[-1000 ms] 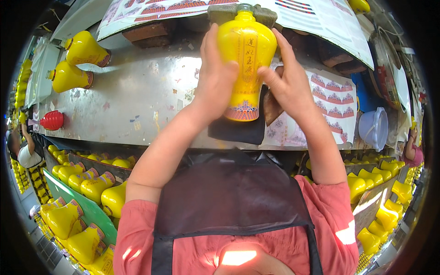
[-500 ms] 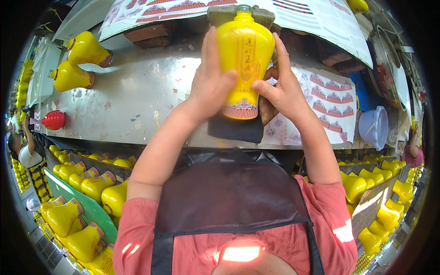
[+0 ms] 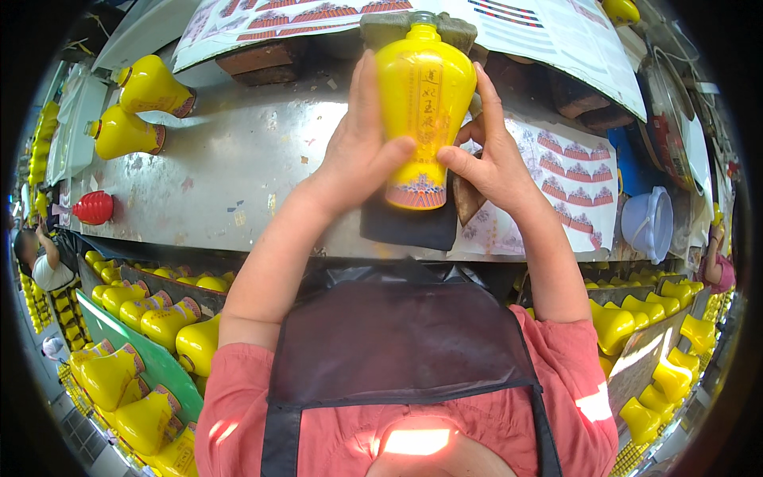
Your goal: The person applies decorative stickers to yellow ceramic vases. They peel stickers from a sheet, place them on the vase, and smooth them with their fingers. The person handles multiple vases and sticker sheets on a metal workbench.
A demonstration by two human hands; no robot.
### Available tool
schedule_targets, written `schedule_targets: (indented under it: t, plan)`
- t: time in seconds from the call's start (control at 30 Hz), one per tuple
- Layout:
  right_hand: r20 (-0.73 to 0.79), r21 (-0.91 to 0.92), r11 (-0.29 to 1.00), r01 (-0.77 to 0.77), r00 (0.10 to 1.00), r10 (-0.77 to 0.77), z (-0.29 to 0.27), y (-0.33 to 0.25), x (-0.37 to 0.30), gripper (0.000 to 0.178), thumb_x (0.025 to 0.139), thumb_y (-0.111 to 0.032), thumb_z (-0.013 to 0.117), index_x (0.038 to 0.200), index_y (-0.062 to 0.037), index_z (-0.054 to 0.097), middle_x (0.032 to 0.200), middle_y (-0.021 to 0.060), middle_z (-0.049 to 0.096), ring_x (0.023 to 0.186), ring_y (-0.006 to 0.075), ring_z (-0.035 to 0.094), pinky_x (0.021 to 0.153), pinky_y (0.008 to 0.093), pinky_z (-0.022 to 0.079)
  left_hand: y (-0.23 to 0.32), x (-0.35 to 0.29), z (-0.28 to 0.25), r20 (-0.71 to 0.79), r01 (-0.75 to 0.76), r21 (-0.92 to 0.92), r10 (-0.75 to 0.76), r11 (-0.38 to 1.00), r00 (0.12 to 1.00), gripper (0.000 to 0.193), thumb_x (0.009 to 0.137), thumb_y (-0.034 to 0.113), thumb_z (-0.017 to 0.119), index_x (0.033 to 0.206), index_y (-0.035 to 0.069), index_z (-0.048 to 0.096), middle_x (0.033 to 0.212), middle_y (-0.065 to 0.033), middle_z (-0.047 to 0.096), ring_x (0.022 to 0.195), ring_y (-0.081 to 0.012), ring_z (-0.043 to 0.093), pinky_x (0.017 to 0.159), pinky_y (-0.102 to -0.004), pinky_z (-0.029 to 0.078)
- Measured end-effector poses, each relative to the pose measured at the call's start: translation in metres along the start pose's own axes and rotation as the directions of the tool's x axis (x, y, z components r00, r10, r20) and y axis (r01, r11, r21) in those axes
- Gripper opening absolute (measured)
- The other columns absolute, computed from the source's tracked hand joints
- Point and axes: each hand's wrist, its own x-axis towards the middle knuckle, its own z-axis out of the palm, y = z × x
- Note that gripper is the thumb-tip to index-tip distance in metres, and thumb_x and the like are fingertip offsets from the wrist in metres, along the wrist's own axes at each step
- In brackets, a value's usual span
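A glossy yellow bottle (image 3: 425,87) with a printed panel and a patterned band round its foot lies between my hands. Its glass neck points away from me and rests by a grey block (image 3: 457,32); its foot is above a black cloth (image 3: 405,226). Along the left side, my left hand (image 3: 362,147) presses its palm and straight fingers, the thumb over the front. My right hand (image 3: 493,151) holds the opposite side, fingertips at the shoulder and thumb near the lower front. Beside the right hand lies a sheet of patterned decals (image 3: 576,175).
Two more yellow bottles (image 3: 131,131) lie at the table's left, near a red ribbed container (image 3: 93,208). A pale blue bucket (image 3: 648,222) stands right. Large decal sheets (image 3: 318,20) cover a raised board at the back. Racks of yellow bottles (image 3: 119,374) flank me; other people work farther off.
Both hands stay on the bottle, which has shifted very slightly. My left thumb has moved a little up and right across its front.
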Motion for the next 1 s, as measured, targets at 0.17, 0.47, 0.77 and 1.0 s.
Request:
schedule_targets:
  t: [0.17,0.47,0.77,1.0]
  plan:
    - [0.004,-0.007,1.000,-0.025,1.000,0.025,-0.002,-0.002,0.000,0.113,0.083,-0.033,0.080,0.169,-0.0136,0.010,0.143,0.0161,0.055,0.098,0.0190,0.066,0.092,0.0356,0.055,-0.002,0.000,-0.003,-0.008,-0.060,0.010,0.060,0.998,0.998,0.103,0.097,0.045,0.060,0.166,0.003,-0.004,0.170,-0.0318,0.008,0.157,-0.0481,0.016,0.127,-0.0467,0.020]
    - [-0.034,0.018,1.000,-0.004,0.999,0.004,0.001,-0.004,0.002,0.112,0.076,-0.027,0.083,0.166,-0.0112,0.017,0.152,0.0254,0.050,0.090,0.0249,0.071,0.084,0.0373,0.057,0.002,-0.001,-0.005,-0.006,-0.001,0.032,0.001,0.999,1.000,0.099,0.095,0.036,0.061,0.166,0.002,0.001,0.171,-0.0286,0.011,0.158,-0.0459,0.016,0.128,-0.0459,0.019]
    - [-0.297,-0.286,0.956,0.067,0.942,-0.155,-0.015,-0.050,0.015,0.046,0.086,-0.017,0.077,0.132,-0.0128,0.070,0.097,0.0085,0.069,0.068,0.0179,0.062,0.064,0.0327,0.051,0.014,0.016,-0.002,-0.227,-0.140,0.180,0.179,0.974,0.957,0.089,0.097,0.058,0.060,0.160,0.001,0.031,0.164,-0.0237,0.028,0.150,-0.0425,0.030,0.124,-0.0509,0.024]
    - [-0.154,-0.709,0.659,0.252,0.856,-0.494,-0.003,-0.059,0.024,0.044,0.091,-0.024,0.078,0.134,-0.0251,0.072,0.080,0.0104,0.056,0.061,0.0266,0.058,0.056,0.0385,0.050,0.023,0.030,0.001,-0.207,-0.123,0.376,0.213,0.918,0.955,0.080,0.088,0.047,0.070,0.152,0.007,0.042,0.149,-0.0220,0.042,0.137,-0.0438,0.039,0.118,-0.0538,0.030]
